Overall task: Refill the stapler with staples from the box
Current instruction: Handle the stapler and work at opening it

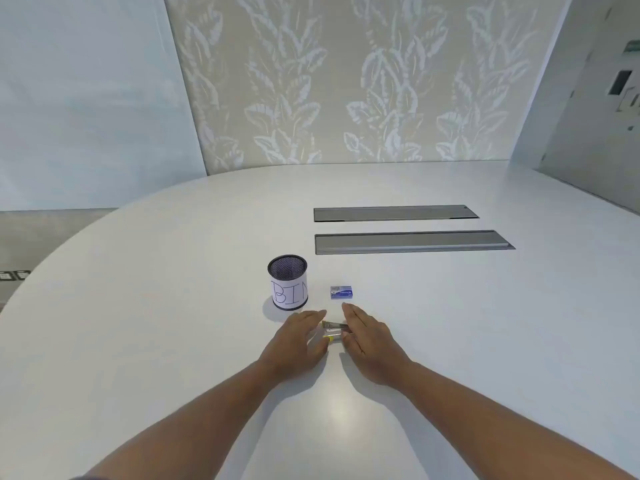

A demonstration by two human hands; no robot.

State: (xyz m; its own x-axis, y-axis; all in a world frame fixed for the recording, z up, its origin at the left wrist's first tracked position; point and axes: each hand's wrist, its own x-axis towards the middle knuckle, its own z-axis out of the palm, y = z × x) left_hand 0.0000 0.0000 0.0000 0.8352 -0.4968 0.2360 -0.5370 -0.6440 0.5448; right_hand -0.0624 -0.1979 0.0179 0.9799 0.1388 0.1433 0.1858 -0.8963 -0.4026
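Note:
A small stapler (334, 330) with a metal top and a yellow part lies on the white table (173, 323), mostly hidden between my hands. My left hand (299, 341) is at its left side and my right hand (367, 336) at its right, fingers straight and pointing away from me. Whether the thumbs touch the stapler is hidden. A small blue staple box (341, 292) lies closed on the table just beyond the hands, apart from them.
A black mesh cup (288, 286) with a white label reading "BIN" stands left of the staple box. Two grey recessed cable trays (408, 242) run across the table farther back. A leaf-patterned wall (346, 81) stands behind the table.

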